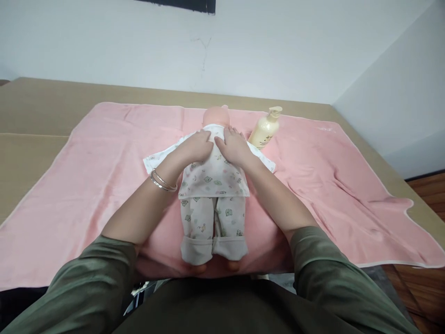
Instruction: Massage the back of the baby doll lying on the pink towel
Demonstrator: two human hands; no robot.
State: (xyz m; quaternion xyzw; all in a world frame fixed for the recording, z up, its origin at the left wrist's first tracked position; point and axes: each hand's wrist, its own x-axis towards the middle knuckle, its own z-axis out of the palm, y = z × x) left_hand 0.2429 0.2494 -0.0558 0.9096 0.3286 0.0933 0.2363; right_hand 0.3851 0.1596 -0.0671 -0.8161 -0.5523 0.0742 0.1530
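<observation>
A baby doll [216, 116] in a white printed top [215, 178] and matching trousers [229, 218] lies lengthwise before me, head away, on a pink blanket [114, 171]. No face shows on its smooth head. My left hand [199, 147] rests on the left side of the doll's upper body, fingers lying over the cloth. Opposite it, my right hand [233, 146] lies flat near the right shoulder, thumb apart from the fingers. Neither hand holds anything. The doll's sleeves spread out to both sides, and the trouser cuffs are folded up above its feet.
Just right of the doll's shoulder, a cream pump bottle [264, 130] leans at an angle in this view. Under the blanket is a tan table [38, 104], backed by a white wall [139, 51]. Wrinkles cross the blanket's right side, which hangs past the table's near edge.
</observation>
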